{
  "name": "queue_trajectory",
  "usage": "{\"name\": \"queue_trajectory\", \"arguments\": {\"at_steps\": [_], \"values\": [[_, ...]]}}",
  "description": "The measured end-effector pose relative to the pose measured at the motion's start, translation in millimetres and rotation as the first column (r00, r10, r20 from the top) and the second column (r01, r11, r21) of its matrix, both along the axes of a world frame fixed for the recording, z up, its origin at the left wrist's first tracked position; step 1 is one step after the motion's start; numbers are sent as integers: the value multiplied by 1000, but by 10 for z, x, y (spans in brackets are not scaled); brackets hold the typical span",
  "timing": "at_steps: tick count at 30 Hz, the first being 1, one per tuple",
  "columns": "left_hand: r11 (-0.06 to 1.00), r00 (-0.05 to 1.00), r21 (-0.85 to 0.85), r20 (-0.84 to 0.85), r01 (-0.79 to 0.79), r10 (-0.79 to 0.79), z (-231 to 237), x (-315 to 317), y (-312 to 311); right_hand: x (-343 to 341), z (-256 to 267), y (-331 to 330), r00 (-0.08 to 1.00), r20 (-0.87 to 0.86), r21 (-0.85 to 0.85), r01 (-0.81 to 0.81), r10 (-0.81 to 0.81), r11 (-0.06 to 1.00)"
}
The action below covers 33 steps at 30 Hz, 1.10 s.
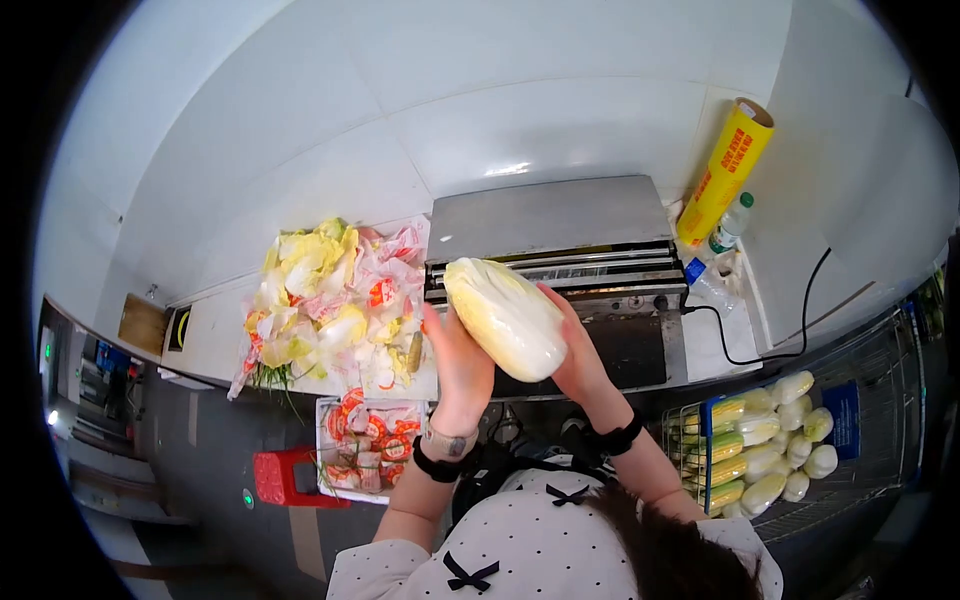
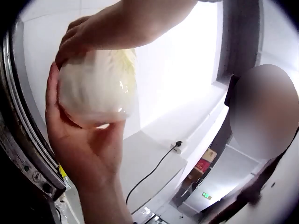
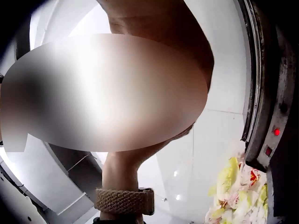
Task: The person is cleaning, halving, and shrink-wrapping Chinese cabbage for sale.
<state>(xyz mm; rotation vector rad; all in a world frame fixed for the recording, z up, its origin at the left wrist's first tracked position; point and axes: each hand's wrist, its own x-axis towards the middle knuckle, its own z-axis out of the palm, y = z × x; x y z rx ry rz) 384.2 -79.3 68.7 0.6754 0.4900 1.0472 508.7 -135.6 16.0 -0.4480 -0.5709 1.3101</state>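
A pale napa cabbage (image 1: 505, 320) with a glossy, film-like surface is held up at a tilt in front of a wrapping machine (image 1: 545, 215). My left hand (image 1: 465, 365) grips its left side, thumb up along it, fingers partly hidden beneath. From the other side my right hand (image 1: 580, 355) holds the thick white base end. In the left wrist view the right hand (image 2: 86, 149) cups the cabbage (image 2: 98, 88) from below, while the left hand (image 2: 77, 39) lies over its top. A blurred patch covers the cabbage in the right wrist view.
Left on the counter lies a heap of trimmed leaves and printed wrappers (image 1: 320, 300). Below are a white crate (image 1: 325, 425) of red-and-white packages and a red stool (image 1: 275, 478). A yellow roll (image 1: 725, 170) and bottle (image 1: 733, 222) stand right, above a cart of cabbages (image 1: 765, 455).
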Motion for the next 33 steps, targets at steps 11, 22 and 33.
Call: {"name": "queue_trajectory", "arguments": {"at_steps": [11,22,33], "values": [[954,948,227,-294,195,-124,-9,-312,-140,-194,-155,-508,956,285,-58,97,-77,994],[873,880,122,-127,471,-457,-266,-754,26,-215,-432,-2369,897,-351,-116,241,-267,964],[912,803,82,-510,402,-308,-470,-662,-73,1282,-595,-4341,421,83,-670,695,-903,262]]}}
